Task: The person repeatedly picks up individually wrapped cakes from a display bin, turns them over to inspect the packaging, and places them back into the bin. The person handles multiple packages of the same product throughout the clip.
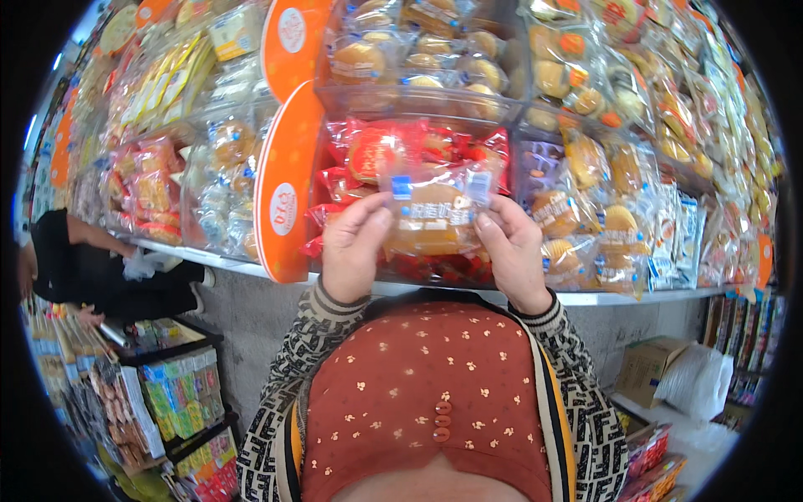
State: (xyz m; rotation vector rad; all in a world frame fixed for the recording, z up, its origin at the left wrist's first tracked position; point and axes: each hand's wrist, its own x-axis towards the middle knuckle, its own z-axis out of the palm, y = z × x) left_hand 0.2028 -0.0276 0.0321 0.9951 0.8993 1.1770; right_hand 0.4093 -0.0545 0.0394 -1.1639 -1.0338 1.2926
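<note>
Between my two hands is a brown cake in a clear plastic wrapper, which bears white and blue print. My left hand pinches its left edge between thumb and fingers. At the opposite edge my right hand grips the wrapper the same way. Directly beneath lies a clear plastic bin with several red-wrapped packets in it; the held cake covers part of them. An orange divider board with a round white logo stands just left of my left hand.
Bins of wrapped buns lie beyond, with packaged cakes to the right. A person in dark clothes stands at the left, a clear bag in one hand. A cardboard box and a white plastic bag sit low at the right.
</note>
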